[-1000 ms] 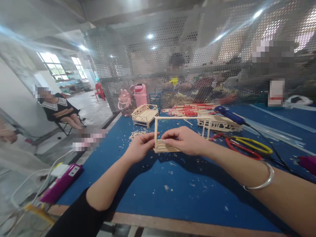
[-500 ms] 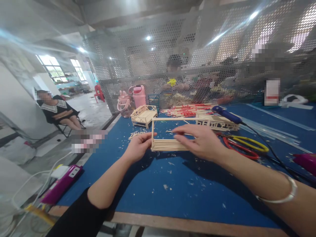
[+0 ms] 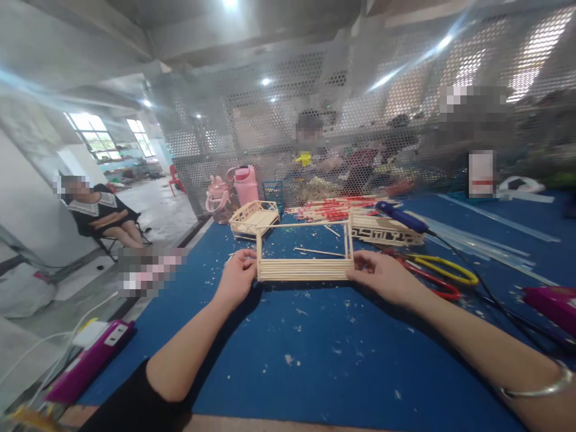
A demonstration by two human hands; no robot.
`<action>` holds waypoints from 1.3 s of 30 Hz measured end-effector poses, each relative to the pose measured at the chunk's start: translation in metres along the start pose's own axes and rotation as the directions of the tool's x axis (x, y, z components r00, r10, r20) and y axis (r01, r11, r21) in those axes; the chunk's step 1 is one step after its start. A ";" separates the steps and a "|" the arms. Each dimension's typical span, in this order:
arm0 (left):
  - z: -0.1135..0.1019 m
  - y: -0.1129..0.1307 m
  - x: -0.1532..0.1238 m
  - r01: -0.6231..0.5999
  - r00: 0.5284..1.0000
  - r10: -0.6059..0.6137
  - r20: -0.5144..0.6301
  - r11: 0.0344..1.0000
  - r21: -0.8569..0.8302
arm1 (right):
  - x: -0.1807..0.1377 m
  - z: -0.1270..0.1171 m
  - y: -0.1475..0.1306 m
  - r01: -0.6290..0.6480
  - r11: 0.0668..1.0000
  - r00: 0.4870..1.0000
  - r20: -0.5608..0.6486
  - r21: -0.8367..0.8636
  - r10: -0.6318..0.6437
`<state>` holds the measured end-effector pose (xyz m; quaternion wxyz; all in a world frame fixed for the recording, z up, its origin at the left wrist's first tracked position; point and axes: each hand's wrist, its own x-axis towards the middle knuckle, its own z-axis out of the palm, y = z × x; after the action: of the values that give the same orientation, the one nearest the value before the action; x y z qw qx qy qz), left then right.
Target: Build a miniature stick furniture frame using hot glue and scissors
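A small frame of thin wooden sticks is held up over the blue tabletop, its lower part a panel of stacked sticks and its upper part open. My left hand pinches its left end between thumb and fingers. At the opposite end, my right hand grips the lower right corner. Behind the frame, a loose stick lies on the table. Beyond it on the left stands a miniature wooden bed-like piece; on the right is a wooden piece with a cut-out lattice side.
A blue hot-glue gun or soldering-type tool rests on the lattice piece. Pliers with yellow and red handles lie at right. Red-tipped sticks, a pink bottle and a purple power strip are around. A person sits at left.
My right hand has moved from in front of the frame to its right end and now grips it there. The whole frame now shows, slightly lower and further left in view.
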<state>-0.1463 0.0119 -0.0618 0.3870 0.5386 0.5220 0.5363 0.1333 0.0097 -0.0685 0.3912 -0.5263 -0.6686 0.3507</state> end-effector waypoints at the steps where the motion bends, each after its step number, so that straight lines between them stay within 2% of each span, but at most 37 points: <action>1: 0.000 0.000 0.001 0.002 1.000 -0.002 -0.008 1.000 0.010 | 0.001 0.000 0.000 -0.003 1.000 1.000 0.015 0.009 0.003; 7: 0.000 0.002 0.004 0.033 0.999 -0.031 -0.032 0.998 0.059 | 0.006 -0.003 0.009 -0.041 0.998 0.998 0.051 0.044 0.038; 13: -0.002 0.009 -0.013 0.098 0.995 -0.095 -0.036 0.991 0.086 | 0.003 -0.002 0.010 -0.059 0.997 0.998 0.037 0.051 0.057; 20: 0.004 0.002 -0.018 0.071 0.981 -0.059 -0.183 0.995 0.063 | -0.002 0.000 0.005 -0.092 0.993 0.995 0.052 0.071 0.089; 23: 0.004 0.003 -0.018 0.062 0.984 -0.050 -0.169 0.996 0.067 | -0.003 0.000 0.003 -0.088 0.994 0.996 0.003 0.066 0.088; 28: 0.003 0.006 -0.018 0.066 0.988 -0.054 -0.148 0.995 0.077 | -0.003 0.000 0.001 -0.023 0.983 0.988 -0.147 0.183 0.050; 33: 0.002 0.004 -0.018 0.079 0.985 -0.062 -0.164 0.992 0.101 | -0.006 -0.003 0.002 -0.016 0.988 0.990 -0.137 0.153 0.037; 39: 0.002 0.005 -0.017 0.064 0.984 -0.041 -0.171 0.989 0.134 | -0.005 -0.002 0.003 -0.063 0.961 0.984 -0.143 0.268 0.104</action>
<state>-0.1416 -0.0051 -0.0597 0.3173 0.5033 0.6028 0.5317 0.1375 0.0052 -0.0710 0.4932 -0.5232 -0.5609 0.4104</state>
